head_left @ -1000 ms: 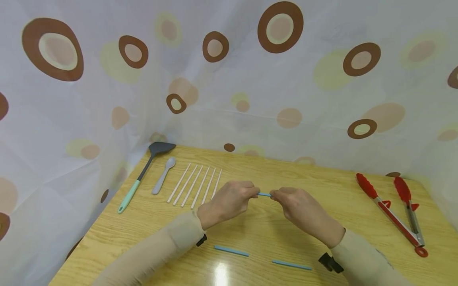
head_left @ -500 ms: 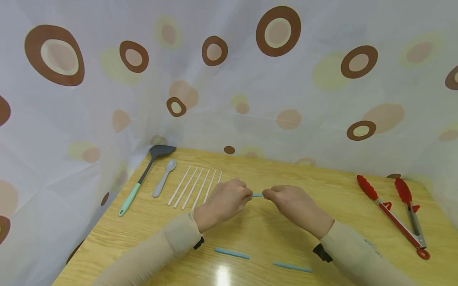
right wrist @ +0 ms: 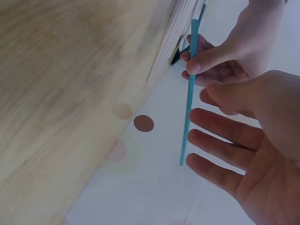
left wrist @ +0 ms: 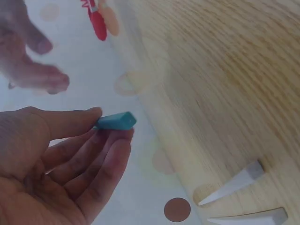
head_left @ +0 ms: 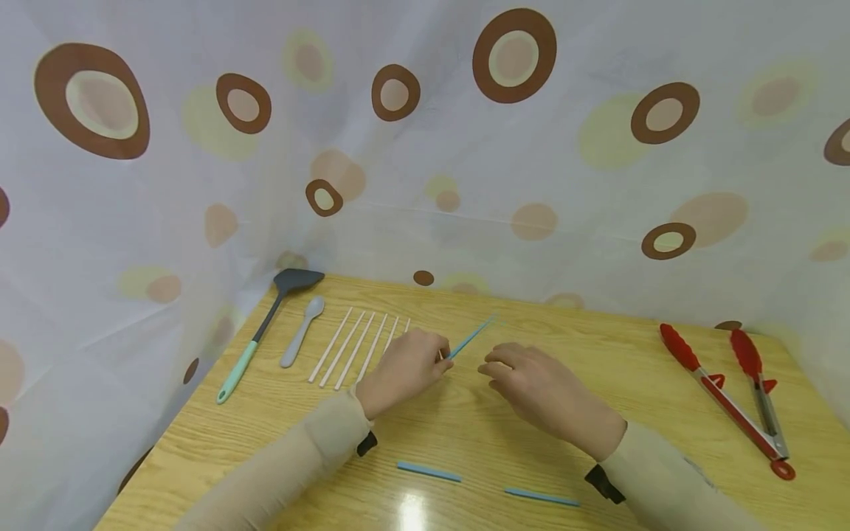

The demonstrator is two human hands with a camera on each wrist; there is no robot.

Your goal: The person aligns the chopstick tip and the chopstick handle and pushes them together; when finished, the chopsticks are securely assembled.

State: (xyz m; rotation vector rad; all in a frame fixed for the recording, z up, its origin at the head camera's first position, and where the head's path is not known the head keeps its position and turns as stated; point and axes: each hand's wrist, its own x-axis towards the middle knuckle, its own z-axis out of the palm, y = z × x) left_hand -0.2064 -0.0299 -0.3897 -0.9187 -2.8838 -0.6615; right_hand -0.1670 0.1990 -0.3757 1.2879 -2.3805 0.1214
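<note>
My left hand (head_left: 403, 371) pinches a slim blue stick (head_left: 471, 338) between thumb and fingers, above the middle of the table. The stick slants up to the far right in the head view. Its near end looks square in the left wrist view. My right hand (head_left: 541, 391) is just right of the stick, holding nothing; its fingers are spread and slightly bent in the right wrist view. Two more blue sticks lie nearer me: a left blue stick (head_left: 429, 472) and a right blue stick (head_left: 541, 497). Several white sticks (head_left: 357, 349) lie in a row beside my left hand, partly hidden by it.
A dark turner with a mint handle (head_left: 237, 371) and a grey spoon (head_left: 302, 332) lie at the left of the wooden table (head_left: 598, 339). Red-tipped tongs (head_left: 737, 409) lie spread at the right. A patterned sheet (head_left: 425, 162) hangs behind and at the left.
My right hand has let go of the blue stick and its fingers have spread. The stick, once level between both hands, now slants away from my left hand.
</note>
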